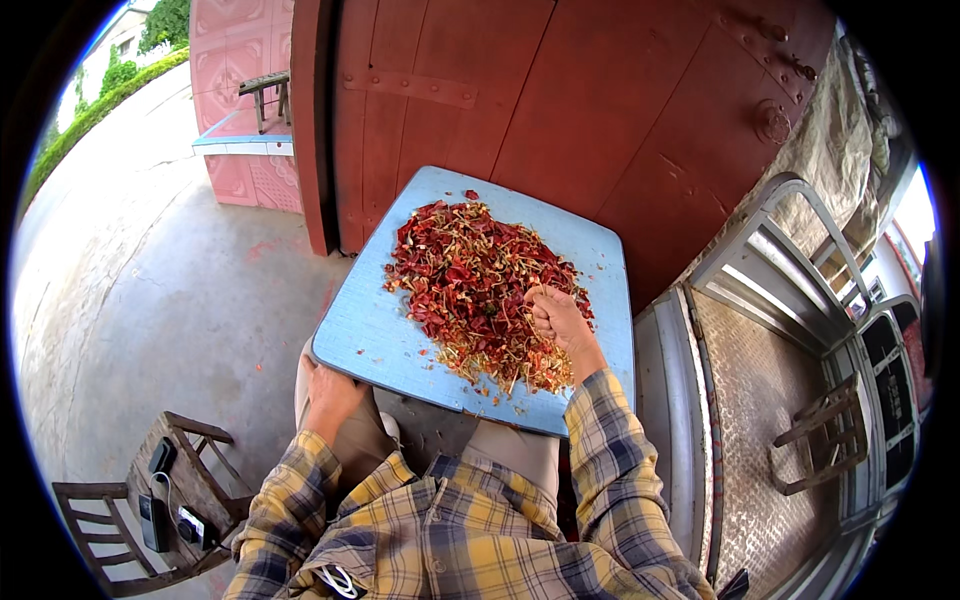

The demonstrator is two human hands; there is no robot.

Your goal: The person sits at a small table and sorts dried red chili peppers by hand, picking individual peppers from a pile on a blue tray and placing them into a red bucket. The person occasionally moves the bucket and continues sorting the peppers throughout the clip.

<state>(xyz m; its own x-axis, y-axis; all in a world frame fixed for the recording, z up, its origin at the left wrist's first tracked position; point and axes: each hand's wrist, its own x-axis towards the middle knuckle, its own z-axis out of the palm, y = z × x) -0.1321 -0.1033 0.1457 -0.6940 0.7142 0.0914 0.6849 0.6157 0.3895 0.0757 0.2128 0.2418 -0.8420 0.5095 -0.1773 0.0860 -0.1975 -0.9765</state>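
A heap of dried red chilli pieces [457,277] with many pale stems and seeds covers much of a light-blue square tabletop [375,322]. Over the right side of the heap is my right hand [555,316], its fingers curled and pinched together; a thin stem seems to show at the fingertips, but what it holds is unclear. My left hand [330,391] rests on my left thigh, beside and partly against the near-left corner of the table. Its fingertips are partly hidden, and I see nothing in it.
Red double doors [525,97] stand behind the table. On the right is a metal truck bed [765,420] with a wooden stool [825,435]. Lower left, a wooden chair [97,525] and wooden seat carry small devices [193,527] and a cable. A small bench [264,84] stands on a ledge.
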